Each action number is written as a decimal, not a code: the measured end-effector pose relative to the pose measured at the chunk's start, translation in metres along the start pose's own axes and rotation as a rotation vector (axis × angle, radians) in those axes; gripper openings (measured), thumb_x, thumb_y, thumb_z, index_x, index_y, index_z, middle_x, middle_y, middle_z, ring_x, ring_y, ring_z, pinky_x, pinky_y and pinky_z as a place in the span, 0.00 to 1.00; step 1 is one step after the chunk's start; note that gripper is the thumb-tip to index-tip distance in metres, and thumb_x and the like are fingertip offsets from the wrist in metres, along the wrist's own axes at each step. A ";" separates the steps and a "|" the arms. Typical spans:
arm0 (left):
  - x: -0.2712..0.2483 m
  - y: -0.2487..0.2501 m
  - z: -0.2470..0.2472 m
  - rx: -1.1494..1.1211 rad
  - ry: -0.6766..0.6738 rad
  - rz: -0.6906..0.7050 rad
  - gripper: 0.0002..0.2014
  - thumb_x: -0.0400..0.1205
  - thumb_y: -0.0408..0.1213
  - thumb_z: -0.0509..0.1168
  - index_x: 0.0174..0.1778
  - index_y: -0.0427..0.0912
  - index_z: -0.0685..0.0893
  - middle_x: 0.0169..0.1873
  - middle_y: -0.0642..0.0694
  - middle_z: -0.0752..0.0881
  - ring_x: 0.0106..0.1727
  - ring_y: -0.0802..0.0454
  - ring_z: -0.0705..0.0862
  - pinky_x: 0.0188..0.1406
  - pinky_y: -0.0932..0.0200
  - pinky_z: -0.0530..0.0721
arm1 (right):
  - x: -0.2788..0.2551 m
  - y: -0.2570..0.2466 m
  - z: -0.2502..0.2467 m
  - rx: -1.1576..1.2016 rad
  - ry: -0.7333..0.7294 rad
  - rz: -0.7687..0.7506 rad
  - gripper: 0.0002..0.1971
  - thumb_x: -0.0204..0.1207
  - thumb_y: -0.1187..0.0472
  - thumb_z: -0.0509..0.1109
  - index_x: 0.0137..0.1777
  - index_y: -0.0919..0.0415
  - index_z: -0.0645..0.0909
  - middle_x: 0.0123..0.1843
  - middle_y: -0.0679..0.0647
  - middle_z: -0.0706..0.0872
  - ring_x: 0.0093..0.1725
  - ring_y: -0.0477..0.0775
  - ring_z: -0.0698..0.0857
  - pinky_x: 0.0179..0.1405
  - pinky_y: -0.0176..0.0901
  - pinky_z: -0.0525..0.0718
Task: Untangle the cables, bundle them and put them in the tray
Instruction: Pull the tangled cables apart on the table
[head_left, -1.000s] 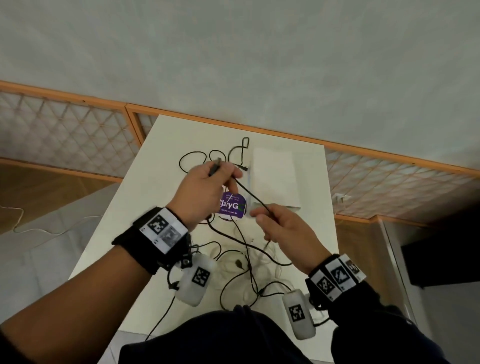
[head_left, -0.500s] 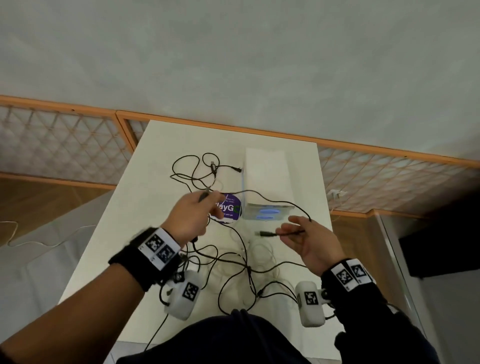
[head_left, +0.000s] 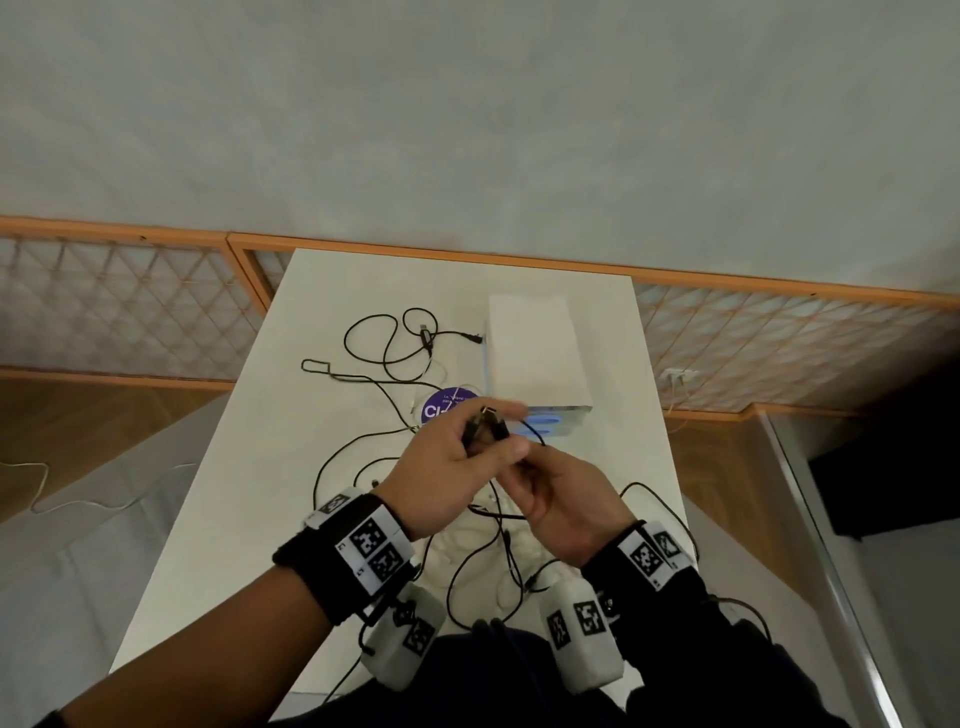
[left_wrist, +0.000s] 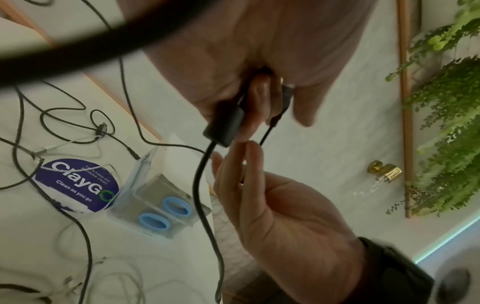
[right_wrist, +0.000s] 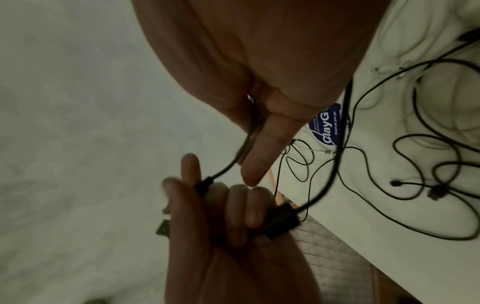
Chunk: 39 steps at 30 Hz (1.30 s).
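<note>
My left hand (head_left: 480, 434) is raised over the table's middle and grips the two black plugs (left_wrist: 224, 125) of one black cable (left_wrist: 205, 195) side by side. My right hand (head_left: 522, 470) sits right against it and pinches the same cable (right_wrist: 235, 162) just below one plug. Loops of it hang down to the white table (head_left: 218, 519). More black cables (head_left: 395, 338) lie tangled at the far left, and white cables (head_left: 467, 540) lie under my wrists. The clear tray (left_wrist: 145, 197), holding two blue rings, stands at the far right under a white cover (head_left: 537, 353).
A round purple ClayGo sticker (head_left: 441, 408) lies on the table left of the tray. A wall with an orange-framed lattice (head_left: 130, 306) runs behind the table's far edge. Plants (left_wrist: 449, 123) hang to the right in the left wrist view.
The hands were apart, each with one end of the black cable. The right hand moved left to meet the left, which now grips both plugs together.
</note>
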<state>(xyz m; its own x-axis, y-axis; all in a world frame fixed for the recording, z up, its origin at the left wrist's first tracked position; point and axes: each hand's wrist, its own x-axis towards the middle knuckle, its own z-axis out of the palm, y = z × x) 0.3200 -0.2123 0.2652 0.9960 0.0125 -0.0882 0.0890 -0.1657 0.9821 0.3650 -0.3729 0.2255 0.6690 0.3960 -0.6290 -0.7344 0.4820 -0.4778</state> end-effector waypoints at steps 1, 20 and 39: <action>0.001 0.002 0.000 0.020 -0.006 0.001 0.09 0.87 0.36 0.72 0.62 0.44 0.90 0.30 0.66 0.86 0.31 0.70 0.82 0.36 0.76 0.78 | 0.002 0.004 -0.001 -0.034 0.011 0.001 0.17 0.87 0.68 0.67 0.71 0.79 0.82 0.66 0.67 0.89 0.60 0.60 0.92 0.51 0.44 0.95; 0.021 0.080 -0.033 -0.406 0.185 0.061 0.17 0.93 0.53 0.55 0.41 0.48 0.73 0.27 0.53 0.68 0.25 0.54 0.62 0.24 0.57 0.60 | 0.002 0.023 -0.008 -1.300 -0.184 -0.398 0.18 0.84 0.44 0.72 0.38 0.54 0.76 0.29 0.43 0.82 0.36 0.51 0.91 0.43 0.55 0.87; -0.011 0.020 -0.124 0.356 0.266 -0.112 0.16 0.87 0.56 0.68 0.45 0.48 0.88 0.20 0.57 0.77 0.22 0.58 0.73 0.29 0.60 0.71 | 0.015 -0.094 -0.083 -1.562 0.295 -0.361 0.20 0.89 0.44 0.65 0.39 0.57 0.75 0.31 0.52 0.79 0.31 0.55 0.81 0.37 0.58 0.89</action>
<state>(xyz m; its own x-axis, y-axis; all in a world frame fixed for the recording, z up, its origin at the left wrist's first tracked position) 0.3112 -0.0938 0.3064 0.9504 0.2945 -0.0995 0.2364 -0.4767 0.8467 0.4346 -0.4775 0.2103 0.9134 0.2007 -0.3542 -0.0712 -0.7779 -0.6244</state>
